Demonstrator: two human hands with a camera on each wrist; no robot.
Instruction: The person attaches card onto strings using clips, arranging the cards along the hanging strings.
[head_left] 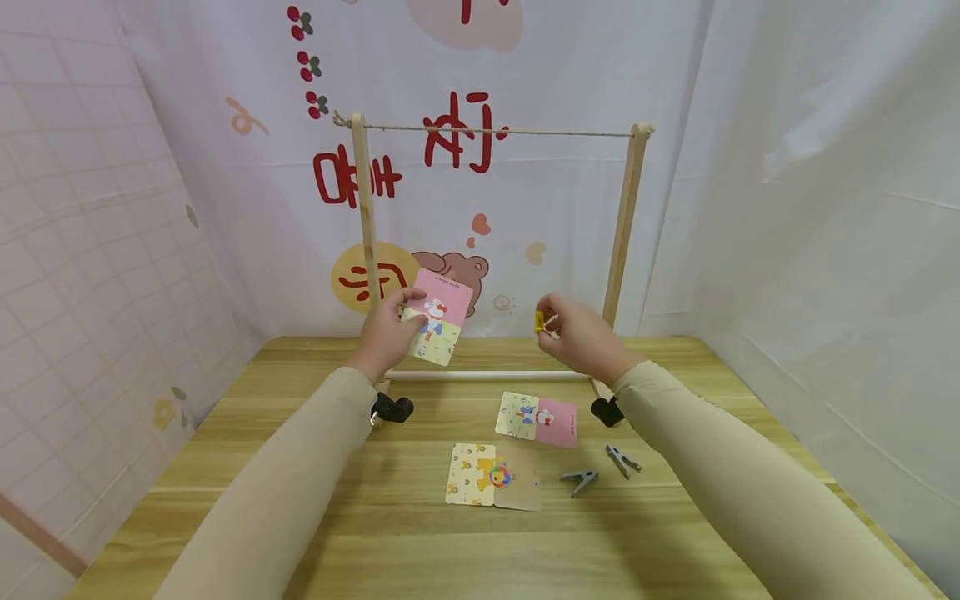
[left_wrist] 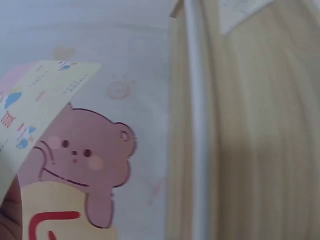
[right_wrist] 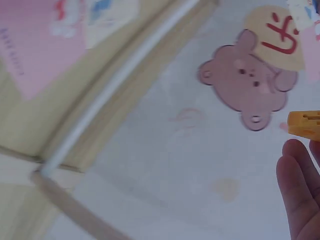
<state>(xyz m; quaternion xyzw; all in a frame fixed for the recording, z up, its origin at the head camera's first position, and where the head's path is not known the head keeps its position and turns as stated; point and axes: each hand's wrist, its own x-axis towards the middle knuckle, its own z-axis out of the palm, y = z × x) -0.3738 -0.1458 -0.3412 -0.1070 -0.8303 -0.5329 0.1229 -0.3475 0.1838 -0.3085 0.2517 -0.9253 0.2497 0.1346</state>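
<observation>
Raised in front of the wooden frame, my left hand (head_left: 388, 332) holds a pink and pale yellow card (head_left: 448, 298) with a rabbit on it, thumb on the front. That card (left_wrist: 47, 102) slants across the left side of the left wrist view, its pale patterned part showing. To the right, my right hand (head_left: 587, 335) pinches a small yellow clothespin (head_left: 539, 322) between thumb and fingers. In the right wrist view the clothespin (right_wrist: 304, 125) sits at the right edge, above the fingertips. Above both hands a rope (head_left: 540, 132) is strung between two posts.
On the wooden table (head_left: 405, 542) lie a second rabbit card (head_left: 556, 422) and a brown and cream lion card (head_left: 517, 482). Two grey clothespins (head_left: 580, 479) lie right of them. A white bar (head_left: 487, 375) joins the posts low down; black clamps (head_left: 393, 407) sit at their feet.
</observation>
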